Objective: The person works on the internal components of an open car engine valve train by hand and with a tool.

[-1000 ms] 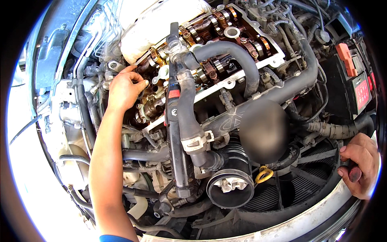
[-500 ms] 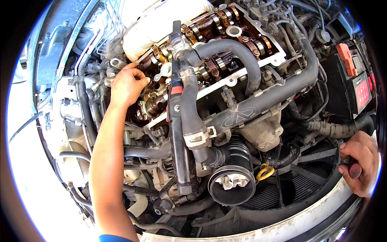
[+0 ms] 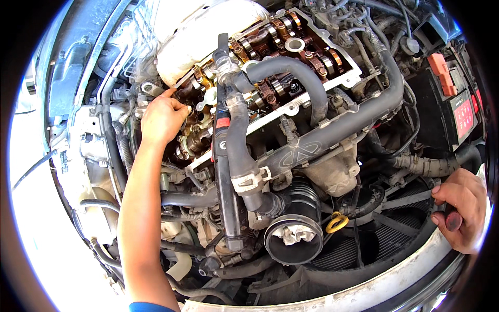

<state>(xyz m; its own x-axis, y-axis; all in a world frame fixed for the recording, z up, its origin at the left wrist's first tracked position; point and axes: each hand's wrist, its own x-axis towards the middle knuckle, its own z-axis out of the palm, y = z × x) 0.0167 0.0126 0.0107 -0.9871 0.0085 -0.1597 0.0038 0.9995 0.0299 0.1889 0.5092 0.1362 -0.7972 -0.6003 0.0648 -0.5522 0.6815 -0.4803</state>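
Observation:
My left hand [image 3: 160, 120] reaches in from the lower edge to the near-left end of the opened cylinder head [image 3: 291, 109]. Its fingers are bent over the head's left edge, with the thumb toward the inside; whatever they pinch is hidden. Beside the thumb are brown, oily camshaft parts [image 3: 267, 93] and a pale round metal ring [image 3: 209, 97]. At the far right rim, my right hand [image 3: 464, 205] is closed around a dark red handle [image 3: 454, 221] whose rounded end shows. The rest of that tool is out of sight.
A thick black hose [image 3: 243, 138] and a long black bar [image 3: 228, 192] cross the middle. An air intake tube [image 3: 294, 255] has crumpled white material in it. A yellow ring [image 3: 337, 222] sits by the radiator fan [image 3: 392, 229]. The battery [image 3: 442, 112] stands at right.
The engine has shifted slightly left in view. My left hand stays at the cylinder head's edge, its fingers slightly lower in the picture. My right hand keeps hold of the handle.

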